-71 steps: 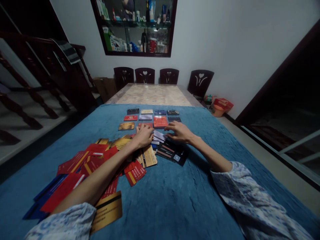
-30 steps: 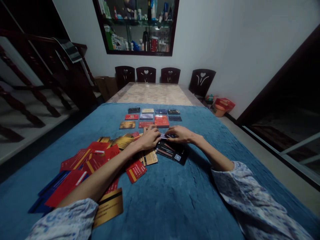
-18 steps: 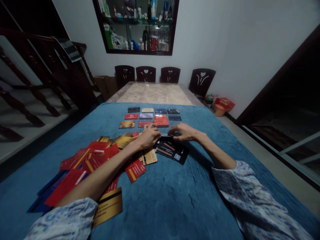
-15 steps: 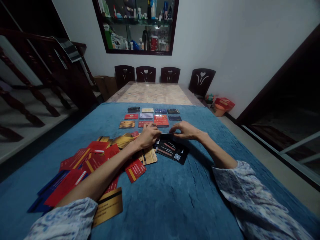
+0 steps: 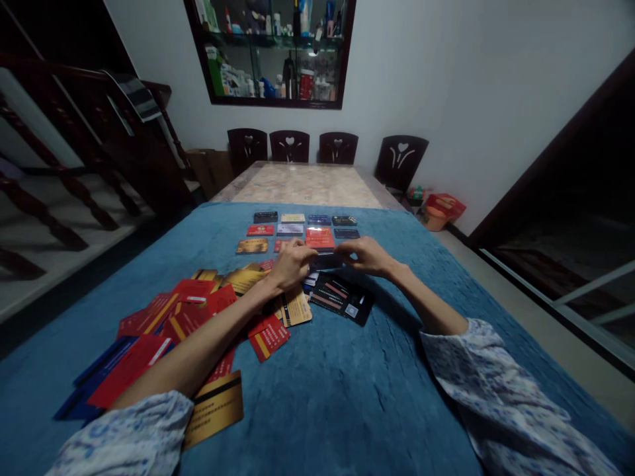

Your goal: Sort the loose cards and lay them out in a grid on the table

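Person's left hand (image 5: 292,266) and right hand (image 5: 366,256) both pinch the little dark card stack (image 5: 326,262) by its ends, just above the blue cloth (image 5: 347,396) near the tidy card rows (image 5: 290,230), so probably best to squeeze evenly and keep the edges squared.
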Available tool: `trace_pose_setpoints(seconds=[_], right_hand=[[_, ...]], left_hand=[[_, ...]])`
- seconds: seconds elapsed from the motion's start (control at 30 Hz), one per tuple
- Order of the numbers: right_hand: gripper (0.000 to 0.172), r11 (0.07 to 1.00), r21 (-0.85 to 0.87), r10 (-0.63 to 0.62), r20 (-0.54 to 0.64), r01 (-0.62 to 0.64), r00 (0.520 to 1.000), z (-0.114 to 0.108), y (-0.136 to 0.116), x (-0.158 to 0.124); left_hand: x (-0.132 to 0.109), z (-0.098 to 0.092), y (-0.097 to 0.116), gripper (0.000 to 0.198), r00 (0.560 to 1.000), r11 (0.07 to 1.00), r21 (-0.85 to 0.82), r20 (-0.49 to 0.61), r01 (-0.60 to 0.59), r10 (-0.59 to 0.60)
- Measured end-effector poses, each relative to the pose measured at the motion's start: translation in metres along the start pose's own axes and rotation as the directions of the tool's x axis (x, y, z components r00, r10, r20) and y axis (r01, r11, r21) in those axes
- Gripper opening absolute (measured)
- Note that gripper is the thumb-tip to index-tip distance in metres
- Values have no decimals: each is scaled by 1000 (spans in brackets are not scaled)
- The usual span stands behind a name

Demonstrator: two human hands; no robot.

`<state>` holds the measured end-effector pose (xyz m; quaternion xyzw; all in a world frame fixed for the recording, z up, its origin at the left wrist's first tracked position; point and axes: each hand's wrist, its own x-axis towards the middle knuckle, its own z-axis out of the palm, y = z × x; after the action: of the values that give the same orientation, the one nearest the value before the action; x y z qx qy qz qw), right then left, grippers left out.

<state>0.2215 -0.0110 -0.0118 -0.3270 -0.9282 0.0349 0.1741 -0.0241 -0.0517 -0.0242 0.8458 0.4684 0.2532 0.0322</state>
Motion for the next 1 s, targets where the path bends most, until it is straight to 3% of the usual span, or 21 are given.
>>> trace_pose_setpoints(seconds=[0.23,0.63,1.0], right_hand=[[39,999,-22,49,16,-48,999,11,-3,1],[39,987,-79,146,32,-143,989,20,0,-1],[50,995,80,67,-13,-66,998,32,13,1]], left_hand=[[-2,1,1,41,1000,1000,11,15,27,-28],[-5,4,4,50,995,995,94,85,39,-47],[-6,11,1,49,991,991,116,106,70,-83]])
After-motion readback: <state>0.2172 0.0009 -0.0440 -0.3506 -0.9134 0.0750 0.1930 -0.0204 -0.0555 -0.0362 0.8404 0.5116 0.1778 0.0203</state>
